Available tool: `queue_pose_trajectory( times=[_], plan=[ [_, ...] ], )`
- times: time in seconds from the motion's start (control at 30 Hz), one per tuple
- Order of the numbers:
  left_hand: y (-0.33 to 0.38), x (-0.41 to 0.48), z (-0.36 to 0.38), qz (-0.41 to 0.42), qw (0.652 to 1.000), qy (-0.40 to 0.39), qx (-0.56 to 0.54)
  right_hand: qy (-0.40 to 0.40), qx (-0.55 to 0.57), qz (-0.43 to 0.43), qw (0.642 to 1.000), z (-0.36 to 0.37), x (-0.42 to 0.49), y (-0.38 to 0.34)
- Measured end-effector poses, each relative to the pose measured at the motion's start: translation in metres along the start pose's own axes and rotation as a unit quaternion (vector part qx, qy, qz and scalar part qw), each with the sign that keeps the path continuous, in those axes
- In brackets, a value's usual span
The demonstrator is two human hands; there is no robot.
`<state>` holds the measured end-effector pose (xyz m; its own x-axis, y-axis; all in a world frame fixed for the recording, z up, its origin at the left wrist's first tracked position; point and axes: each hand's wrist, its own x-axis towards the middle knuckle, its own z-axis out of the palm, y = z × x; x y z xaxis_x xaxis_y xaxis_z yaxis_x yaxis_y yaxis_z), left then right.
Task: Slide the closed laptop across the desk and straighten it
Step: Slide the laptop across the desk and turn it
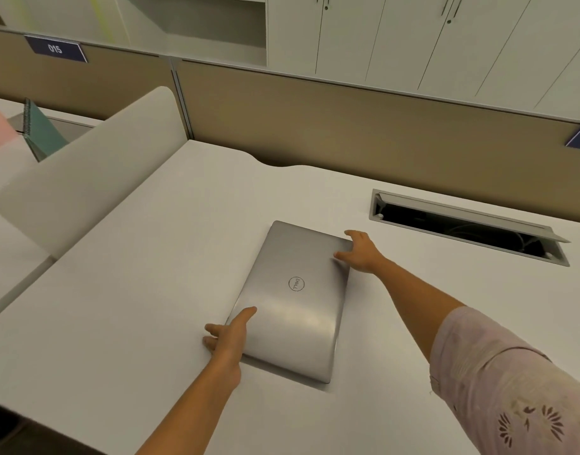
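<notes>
A closed silver laptop (pixel 295 300) with a round logo on its lid lies on the white desk (pixel 124 290), turned at an angle to the desk's edges. My left hand (pixel 229 336) grips its near left corner, thumb on the lid and fingers down the side. My right hand (pixel 362 252) holds the far right corner, fingers curled over the edge.
An open cable hatch (pixel 466 224) with a raised flap is sunk into the desk at the right rear. A beige partition (pixel 347 126) runs along the back. A white divider panel (pixel 85 172) stands at the left, with a green spiral notebook (pixel 40 129) beyond it.
</notes>
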<state>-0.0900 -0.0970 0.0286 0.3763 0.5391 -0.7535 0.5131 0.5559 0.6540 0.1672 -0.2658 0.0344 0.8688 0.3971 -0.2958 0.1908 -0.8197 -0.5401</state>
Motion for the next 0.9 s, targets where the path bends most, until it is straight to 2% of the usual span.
queue_pose_trajectory(
  times=[0.07,0.13,0.37,0.57,0.8,0.9],
  plan=[
    [0.000,0.002,-0.002,-0.027,0.998,-0.029,-0.048,-0.017,0.001,0.001,1.000,0.001,0.008,-0.004],
    [-0.001,0.001,-0.006,-0.036,0.997,-0.055,-0.047,-0.029,-0.005,0.002,1.000,0.004,0.012,-0.006],
    [0.000,0.003,-0.008,-0.132,0.982,-0.088,-0.107,-0.040,-0.029,-0.014,0.999,0.013,0.020,-0.004],
    [0.008,0.000,0.002,-0.127,0.976,-0.119,-0.132,-0.012,-0.013,0.009,1.000,0.018,0.021,0.001],
    [0.016,-0.010,0.011,-0.119,0.979,-0.080,-0.142,0.034,0.024,0.084,0.996,0.017,0.016,0.005],
    [0.019,-0.008,0.019,-0.111,0.985,-0.032,-0.124,0.069,0.052,0.111,0.990,0.012,0.004,0.019]
  ],
)
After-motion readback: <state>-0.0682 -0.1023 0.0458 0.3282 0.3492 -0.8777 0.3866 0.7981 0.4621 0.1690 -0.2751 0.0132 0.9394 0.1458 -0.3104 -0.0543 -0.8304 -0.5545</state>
